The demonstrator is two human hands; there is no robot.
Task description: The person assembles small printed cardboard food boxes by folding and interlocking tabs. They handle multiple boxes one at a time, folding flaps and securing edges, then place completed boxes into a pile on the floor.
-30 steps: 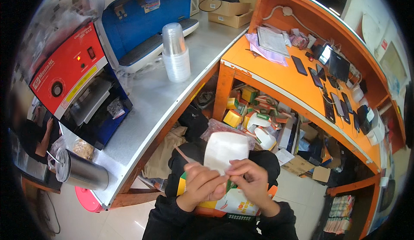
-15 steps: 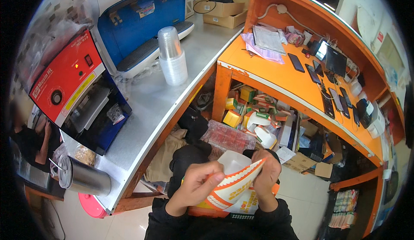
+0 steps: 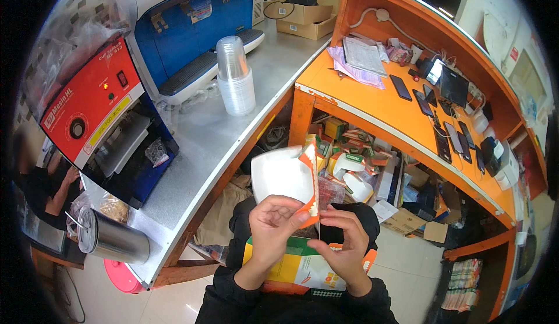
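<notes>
A partly folded paper food box [image 3: 279, 175], white inside with an orange-and-white printed side, stands tilted above my lap. My left hand [image 3: 273, 231] grips its lower edge, thumb on the printed side and fingers against the white inside. My right hand [image 3: 343, 245] is beside the box's narrow printed edge, its thumb and fingers apart, the fingertips at or just touching that edge. Beneath both hands, flat printed cardboard [image 3: 294, 271] in yellow, white, green and orange lies across my lap. My palm hides part of the box's bottom.
A metal counter [image 3: 198, 149] on the left carries a red cup sealer [image 3: 87, 103], stacked clear plastic cups [image 3: 236, 82] and a steel tumbler [image 3: 116, 236]. Phones [image 3: 400, 86] lie on the orange desk [image 3: 361, 94]. Under it is a heap of cartons [image 3: 349, 161]. Another person [image 3: 49, 190] is at far left.
The food box has turned upright and moved up, with its white inside now facing left. My right hand has let go of its grip and opened beside the edge. My left hand still holds on.
</notes>
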